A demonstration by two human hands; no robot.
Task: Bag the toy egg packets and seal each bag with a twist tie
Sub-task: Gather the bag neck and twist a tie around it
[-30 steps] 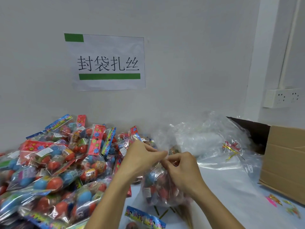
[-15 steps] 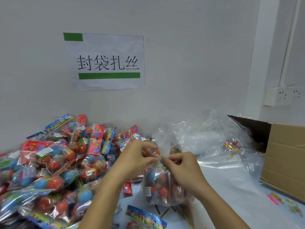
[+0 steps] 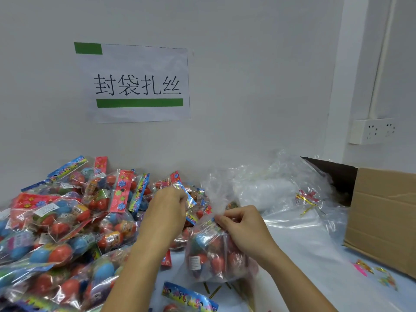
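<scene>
A heap of egg packets (image 3: pixel 67 221) covers the counter (image 3: pixel 315 255) to my left. The filled bag (image 3: pixel 213 255) stands before me; my right hand (image 3: pixel 243 228) pinches its neck, my left hand (image 3: pixel 166 212) seems curled, perhaps on a tie.

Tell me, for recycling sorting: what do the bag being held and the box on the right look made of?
The bag looks like thin clear plastic film: glossy, crinkled, eggs visible through it. The box looks like matte brown corrugated cardboard, with creased panels and a folded flap.
</scene>
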